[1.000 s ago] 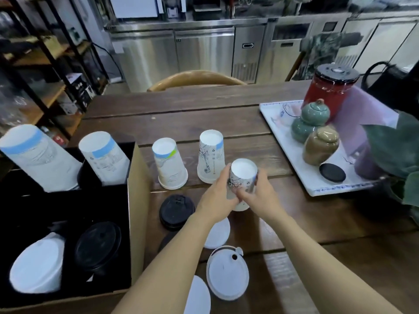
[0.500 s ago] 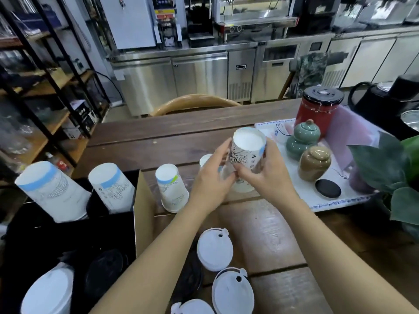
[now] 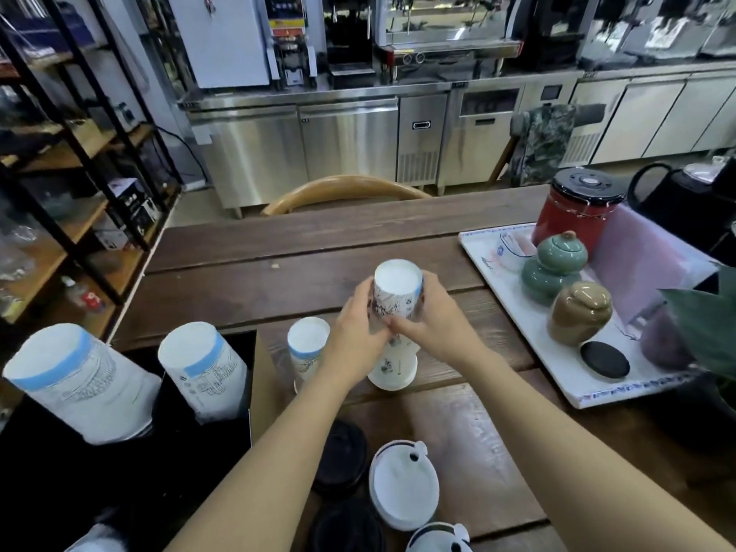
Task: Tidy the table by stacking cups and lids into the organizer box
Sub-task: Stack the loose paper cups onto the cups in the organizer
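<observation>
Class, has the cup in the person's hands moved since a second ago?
Yes. The held cup went from the table onto another upside-down cup beside the tray.

Dark wooden plank table. Landmark: white tray on its right side. Left of the tray stood two upturned paper cups, the taller stack nearer it, a shorter cup beyond. Farther left, a cardboard box at the table's edge. Near front, left of the tray: black lids and white lids.
</observation>
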The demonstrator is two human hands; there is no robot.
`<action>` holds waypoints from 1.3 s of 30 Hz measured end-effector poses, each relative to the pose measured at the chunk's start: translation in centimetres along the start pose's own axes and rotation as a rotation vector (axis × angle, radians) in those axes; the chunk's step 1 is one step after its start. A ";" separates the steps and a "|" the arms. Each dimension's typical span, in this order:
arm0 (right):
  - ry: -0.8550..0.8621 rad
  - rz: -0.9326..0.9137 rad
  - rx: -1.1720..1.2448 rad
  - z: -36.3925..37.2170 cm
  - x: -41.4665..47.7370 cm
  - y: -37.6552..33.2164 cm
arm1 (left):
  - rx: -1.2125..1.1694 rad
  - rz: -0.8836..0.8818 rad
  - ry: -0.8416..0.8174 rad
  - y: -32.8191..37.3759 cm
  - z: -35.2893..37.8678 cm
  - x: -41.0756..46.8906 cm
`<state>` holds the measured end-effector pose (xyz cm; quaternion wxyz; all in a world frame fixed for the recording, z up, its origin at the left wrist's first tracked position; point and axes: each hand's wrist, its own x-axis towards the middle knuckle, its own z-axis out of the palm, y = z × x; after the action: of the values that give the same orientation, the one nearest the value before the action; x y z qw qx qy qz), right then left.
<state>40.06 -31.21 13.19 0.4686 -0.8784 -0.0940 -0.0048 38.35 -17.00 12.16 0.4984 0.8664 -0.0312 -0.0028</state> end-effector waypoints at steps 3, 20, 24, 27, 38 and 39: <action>-0.063 0.092 0.015 1.9 0.0 2.5 | 0.072 -0.077 -0.061 -2.1 1.3 0.2; 0.079 0.211 0.083 2.3 -0.7 4.5 | 0.018 -0.066 -0.153 -2.8 1.8 1.2; 0.148 0.053 0.088 -0.4 0.2 1.8 | -0.004 0.052 -0.094 1.1 -0.1 1.5; 0.164 -0.071 0.122 -1.5 0.8 -1.1 | -0.058 0.083 -0.034 3.2 -2.2 1.3; -0.058 -0.191 0.181 2.9 1.9 -7.2 | -0.032 -0.046 0.136 2.3 -9.6 -2.3; -0.091 -0.193 0.175 3.6 1.9 -7.2 | -0.020 -0.081 0.148 1.8 -9.7 -2.7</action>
<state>40.44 -24.06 17.27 0.5361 -0.8203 -0.1991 -0.0018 35.95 -9.40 18.51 0.5074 0.8598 0.0409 0.0410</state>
